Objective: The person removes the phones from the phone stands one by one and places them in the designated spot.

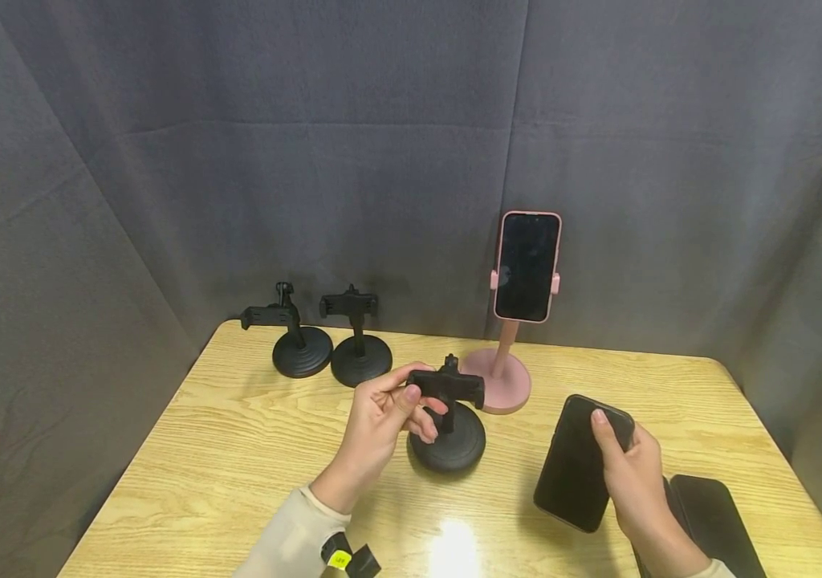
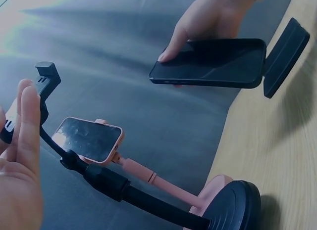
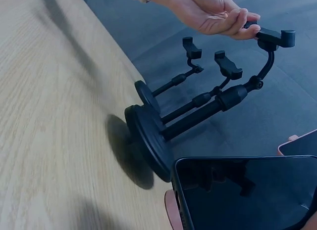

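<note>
My left hand pinches the left end of the clamp on a black phone stand, thumb in front. The stand's round base rests on the table, its stem upright. In the right wrist view, the left fingers are at one end of that clamp. My right hand grips a black phone, its thumb lying across the dark screen. This phone is held tilted, right of the stand. From the left wrist view, the phone appears raised beside the stand's clamp.
Behind stands a pink phone stand holding a pink-edged phone. Two more black stands, one far left and one beside it, are near the back edge. Dark phones lie by my right wrist. Grey curtain surrounds the table.
</note>
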A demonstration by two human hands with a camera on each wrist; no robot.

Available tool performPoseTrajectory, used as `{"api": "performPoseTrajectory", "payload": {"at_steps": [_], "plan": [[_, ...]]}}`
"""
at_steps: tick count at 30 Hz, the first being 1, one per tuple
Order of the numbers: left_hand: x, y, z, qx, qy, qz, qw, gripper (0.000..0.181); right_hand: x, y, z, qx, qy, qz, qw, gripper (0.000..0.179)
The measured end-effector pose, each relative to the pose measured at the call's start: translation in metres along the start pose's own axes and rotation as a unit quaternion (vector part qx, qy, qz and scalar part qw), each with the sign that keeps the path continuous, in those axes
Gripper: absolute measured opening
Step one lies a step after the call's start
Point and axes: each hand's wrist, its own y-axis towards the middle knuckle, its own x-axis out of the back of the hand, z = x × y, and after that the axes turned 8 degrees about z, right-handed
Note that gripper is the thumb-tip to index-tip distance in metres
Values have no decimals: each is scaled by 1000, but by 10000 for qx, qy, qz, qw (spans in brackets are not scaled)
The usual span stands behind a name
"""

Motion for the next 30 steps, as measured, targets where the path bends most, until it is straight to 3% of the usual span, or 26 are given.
{"api": "performPoseTrajectory", "payload": {"at_steps": [7, 16, 21, 30], "plan": [[2, 5, -1, -124, -79, -156, 9998, 34, 5, 0, -4, -118, -215, 22, 9997, 34], [2, 12, -4, -18, -84, -362, 9993, 37, 10, -1, -9, -167, -204, 150, 9995, 34], [5, 17, -4, -178, -24, -397, 9990, 38, 13, -2, -13, -207, -233, 188, 9993, 34], [13, 26, -2, -274, -40, -507, 9983, 36, 18, -3, -17, -220, -777, 155, 9966, 39]]}}
